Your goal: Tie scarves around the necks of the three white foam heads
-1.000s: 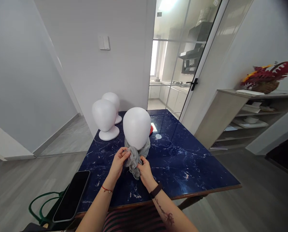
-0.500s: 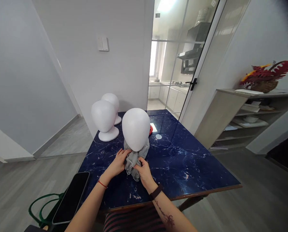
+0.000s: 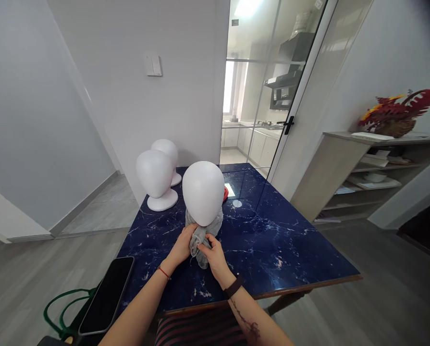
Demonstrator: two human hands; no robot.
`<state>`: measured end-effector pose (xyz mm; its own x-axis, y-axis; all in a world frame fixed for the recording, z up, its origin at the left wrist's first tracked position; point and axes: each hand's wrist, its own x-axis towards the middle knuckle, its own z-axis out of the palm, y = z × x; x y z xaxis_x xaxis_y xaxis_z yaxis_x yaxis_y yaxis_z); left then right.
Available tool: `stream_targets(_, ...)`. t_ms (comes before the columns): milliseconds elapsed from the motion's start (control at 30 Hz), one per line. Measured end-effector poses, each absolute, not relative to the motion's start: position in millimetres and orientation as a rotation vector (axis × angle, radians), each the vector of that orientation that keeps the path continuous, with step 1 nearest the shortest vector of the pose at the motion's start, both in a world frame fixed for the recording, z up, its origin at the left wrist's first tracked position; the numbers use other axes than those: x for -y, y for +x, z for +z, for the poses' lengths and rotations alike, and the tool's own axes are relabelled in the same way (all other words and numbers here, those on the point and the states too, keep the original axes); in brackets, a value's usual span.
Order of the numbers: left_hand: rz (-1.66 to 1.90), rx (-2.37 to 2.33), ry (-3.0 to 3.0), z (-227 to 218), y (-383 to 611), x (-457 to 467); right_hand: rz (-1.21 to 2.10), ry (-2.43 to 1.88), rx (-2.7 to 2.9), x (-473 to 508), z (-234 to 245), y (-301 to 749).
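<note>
Cloth [image 3: 199,239] in right hand [image 3: 215,254]; left hand [image 3: 182,242] against it, grip unclear

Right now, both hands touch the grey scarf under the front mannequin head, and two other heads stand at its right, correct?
No: the head camera shows the other mannequin heads left, not right, of the front mannequin head. The left hand and right hand touch the grey scarf.

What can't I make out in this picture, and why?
All in the head-worn camera's view:
Neck of the front white head: hidden by the grey scarf around it.
Whether the scarf is knotted: folds, left hand and right hand obscure that.
Red object: mostly hidden behind that head.
Green-handled bag: partly covered by the phone, cut off by the bottom edge.
</note>
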<state>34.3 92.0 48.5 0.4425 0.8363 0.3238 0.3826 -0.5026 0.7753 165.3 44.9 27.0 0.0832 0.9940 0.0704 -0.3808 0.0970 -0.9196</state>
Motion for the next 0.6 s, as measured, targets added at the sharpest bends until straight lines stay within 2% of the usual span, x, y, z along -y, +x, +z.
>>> stream_targets(133,1.000,-1.070,1.992,45,33,-94,1.236,-0.873,0.924,-44,30,166)
stream_targets(300,0.868,-1.150,2.257,42,35,-101,1.152,-0.936,1.009,-45,30,167)
stream_targets(600,0.916,-1.188,2.319,39,38,-102,0.778,-1.099,1.241,-38,34,170)
